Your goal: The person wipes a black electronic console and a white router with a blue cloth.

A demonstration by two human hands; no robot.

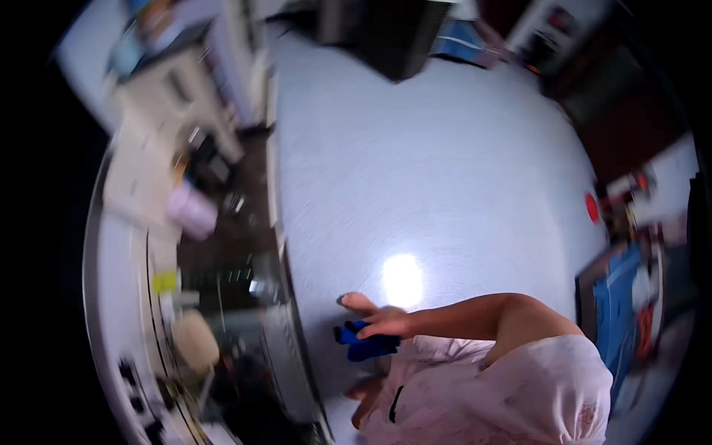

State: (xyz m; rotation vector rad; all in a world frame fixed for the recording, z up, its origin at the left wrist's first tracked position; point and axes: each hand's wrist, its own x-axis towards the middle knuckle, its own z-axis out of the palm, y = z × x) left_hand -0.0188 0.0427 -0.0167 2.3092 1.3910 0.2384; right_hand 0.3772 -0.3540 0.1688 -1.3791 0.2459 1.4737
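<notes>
My right hand (387,324) reaches in from the right at the end of my bare forearm. Its fingers are closed on a dark blue and black soft bundle (373,346), whose exact kind is blurred. Just beyond that hand, a bare foot (359,301) shows on the floor. Lower down, against my pale pink garment (475,386), is what looks like my left hand (365,393). It is partly hidden and smeared, so I cannot make out its fingers.
To the left runs a counter with a dark glossy top (230,241), holding a pink container (191,211) and a beige rounded board (195,340). Pale floor (415,170) spreads ahead. A dark cabinet (393,37) stands at the far end; blue items (619,297) sit at right.
</notes>
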